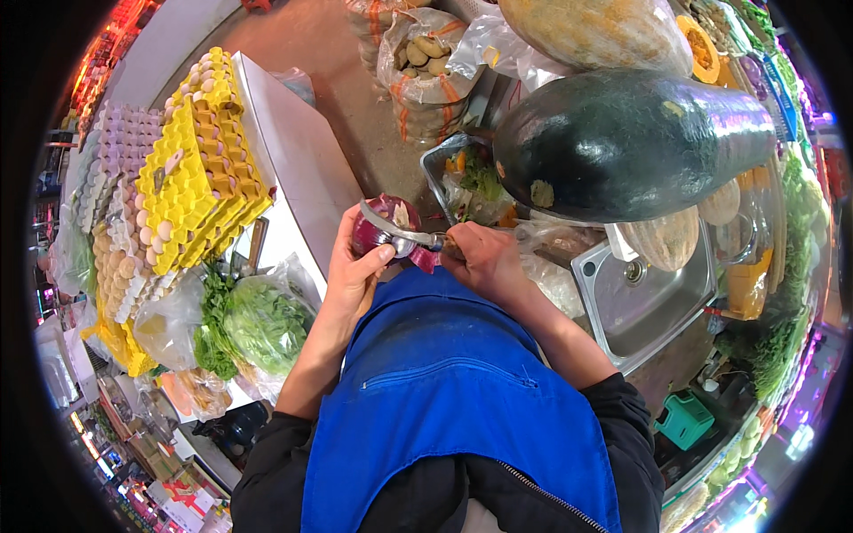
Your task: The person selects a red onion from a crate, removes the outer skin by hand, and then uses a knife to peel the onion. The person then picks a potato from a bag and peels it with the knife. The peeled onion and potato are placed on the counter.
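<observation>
My left hand (pixel 354 263) holds a red onion (pixel 368 230) from its left side, the thumb resting on its lower edge. In my right hand (pixel 485 256) is a knife with a curved blade (pixel 396 230) and a dark handle. That blade lies across the face of the onion, its tip at the upper left. A strip of purple onion skin (pixel 424 260) hangs below the blade beside my right fingers. Both hands are in front of a blue apron (pixel 453 333). Just beyond them stands a metal bin (pixel 436 163) with vegetable scraps in it.
Stacked egg trays (pixel 176 193) and a bagged lettuce (pixel 263 320) occupy the white counter (pixel 293 220) at left. A large dark green winter melon (pixel 620 146) lies at right above a steel sink (pixel 640 320). Farther off stands a sack of potatoes (pixel 426 100).
</observation>
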Tool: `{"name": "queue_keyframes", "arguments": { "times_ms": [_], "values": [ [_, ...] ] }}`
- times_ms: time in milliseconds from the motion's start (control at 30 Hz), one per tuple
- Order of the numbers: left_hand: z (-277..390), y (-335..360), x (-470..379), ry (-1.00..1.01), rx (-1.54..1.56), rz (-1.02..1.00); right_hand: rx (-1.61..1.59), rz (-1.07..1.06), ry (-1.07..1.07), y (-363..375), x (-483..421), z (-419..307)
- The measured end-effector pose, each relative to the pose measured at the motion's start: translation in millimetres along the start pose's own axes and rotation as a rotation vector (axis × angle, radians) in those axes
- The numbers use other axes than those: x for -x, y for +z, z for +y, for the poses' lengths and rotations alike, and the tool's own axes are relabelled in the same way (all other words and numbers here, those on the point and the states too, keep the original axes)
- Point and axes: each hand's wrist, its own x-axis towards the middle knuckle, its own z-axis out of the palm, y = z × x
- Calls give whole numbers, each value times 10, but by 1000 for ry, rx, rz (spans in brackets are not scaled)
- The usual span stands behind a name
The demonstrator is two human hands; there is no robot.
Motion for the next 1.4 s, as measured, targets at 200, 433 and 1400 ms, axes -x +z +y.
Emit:
{"name": "queue_keyframes", "arguments": {
  "times_ms": [200,433,1400],
  "values": [
    [-18,44,41,21,-1,-6,73,28,287,36,14,164],
    [-44,95,38,22,-26,6,-55,1,65,-105,42,-77],
    [52,125,145,-165,86,-227,-821,-38,491,-194,-420,-299]
  ]
}}
